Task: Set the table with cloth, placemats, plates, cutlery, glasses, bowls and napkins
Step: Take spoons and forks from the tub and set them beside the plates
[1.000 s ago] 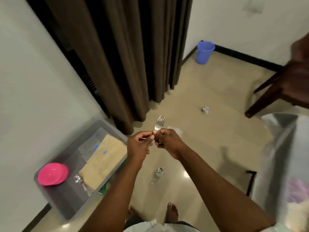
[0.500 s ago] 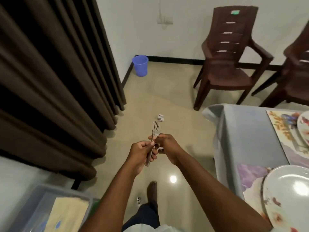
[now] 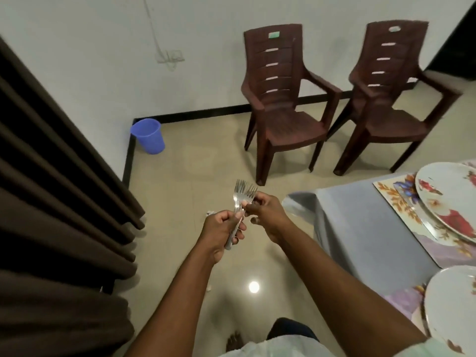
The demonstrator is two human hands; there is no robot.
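Over the floor, my left hand (image 3: 223,231) grips the handles of a bunch of metal forks (image 3: 240,195), tines pointing up. My right hand (image 3: 268,213) pinches one fork near its neck, angled away from the others. To the right stands the table under a grey cloth (image 3: 360,222). On it lie a floral placemat (image 3: 396,195) under a flowered white plate (image 3: 448,199) and a nearer placemat (image 3: 401,298) under a second plate (image 3: 453,305).
Two brown plastic chairs (image 3: 280,99) (image 3: 391,96) stand against the far wall. A blue bucket (image 3: 148,135) sits in the corner. Dark brown curtains (image 3: 59,202) hang along the left. Beige tiled floor lies between the curtains and the table.
The view has swung right from the grey bin on the floor toward the table and chairs. My right hand has drawn one fork aside, so the tines now fan apart.
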